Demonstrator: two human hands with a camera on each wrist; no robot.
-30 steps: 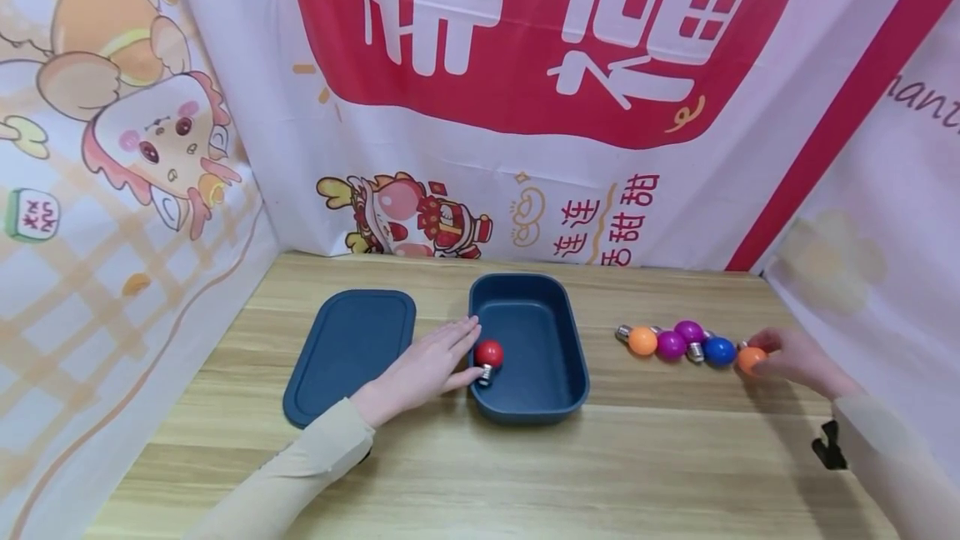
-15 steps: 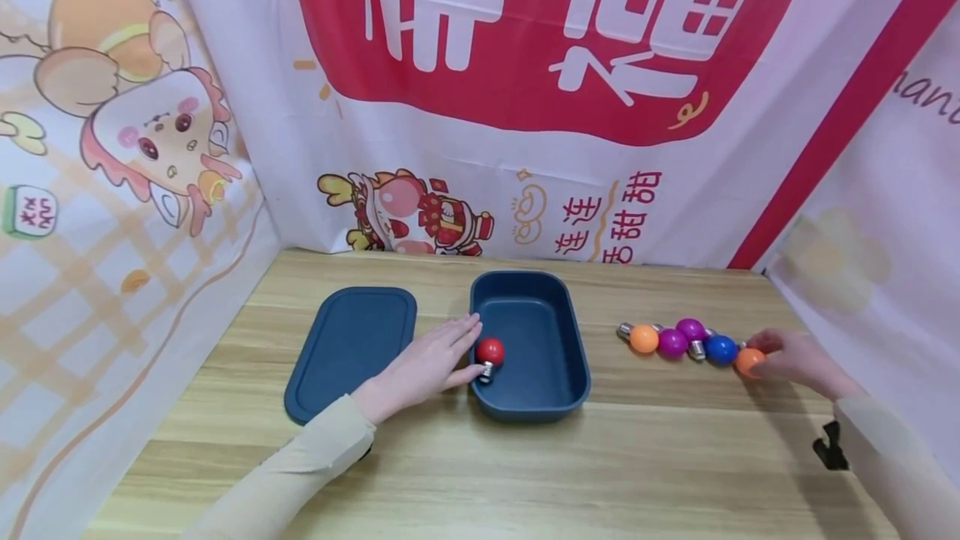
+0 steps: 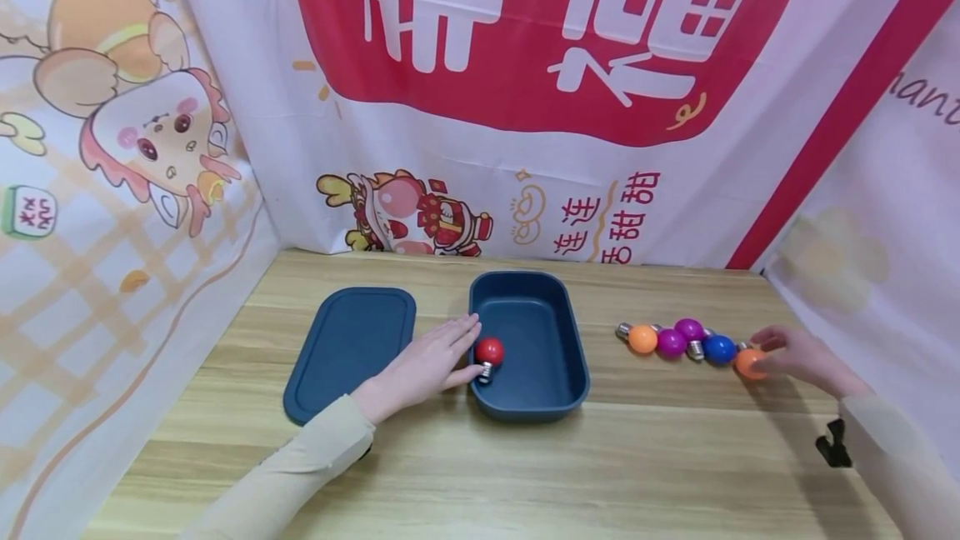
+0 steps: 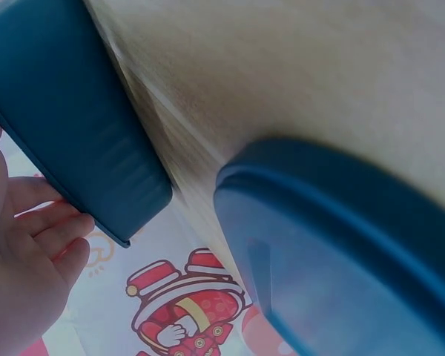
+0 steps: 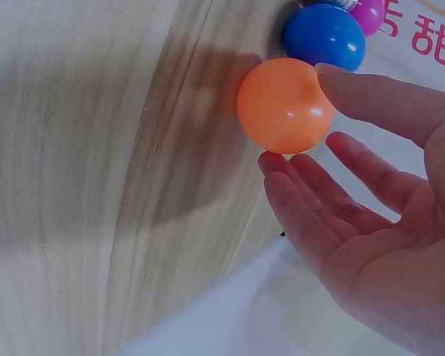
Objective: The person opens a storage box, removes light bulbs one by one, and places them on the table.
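Observation:
My left hand [image 3: 427, 361] lies against the left rim of a dark blue lidless box [image 3: 581, 369], with its fingers straight along the edge. Its thumb tip reaches over the rim near a red light bulb [image 3: 490, 352] inside the box. In the left wrist view, the fingertips touch the box's outer wall [image 4: 81, 111]. At the right, my right hand [image 3: 802, 361] is around an orange light bulb [image 5: 283, 105] on the table. Its thumb and fingertips are at the bulb's edge, loosely spread. A blue bulb [image 3: 720, 349] sits next to that orange one.
The box's flat blue lid [image 3: 352, 348] lies left of it. Two purple bulbs [image 3: 671, 343] and another orange bulb [image 3: 642, 339] continue the row leftward from the blue bulb. Printed cloth [image 3: 510, 223] hangs behind the wooden table [image 3: 525, 473] and along both sides.
My right hand has shifted slightly to the right, and its fingers look a little more spread at the orange bulb. The left hand and the box have stayed put.

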